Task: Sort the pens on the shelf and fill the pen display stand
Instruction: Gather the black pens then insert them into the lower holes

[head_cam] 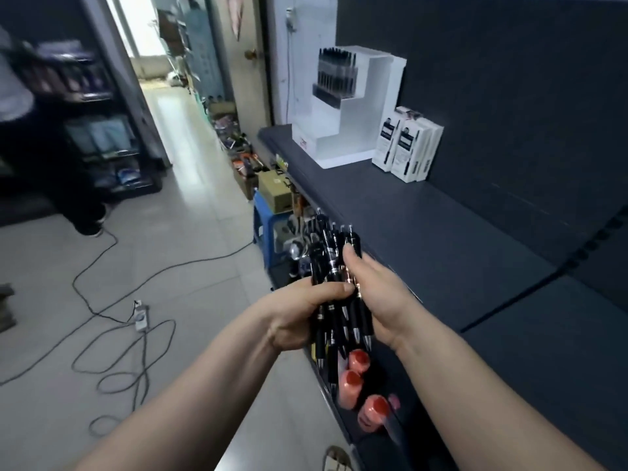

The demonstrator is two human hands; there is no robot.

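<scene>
A bundle of several black pens point(334, 266) is held upright in front of the dark shelf's edge. My left hand point(302, 314) grips the bundle from the left, fingers curled round its middle. My right hand point(373, 294) holds it from the right, with the thumb on the upper barrels. Far along the shelf stands a white stepped pen display stand point(350, 130); its top tier holds a row of black pens point(336, 71) and the lower steps show bare white.
Two white pen boxes point(407, 147) stand right of the stand on the dark shelf point(441, 232). Red-capped bottles point(356, 372) sit on a lower shelf. Cables and a power strip point(141, 316) lie on the floor, a person point(20, 107) stands at left, a blue stool point(268, 226) carries a box.
</scene>
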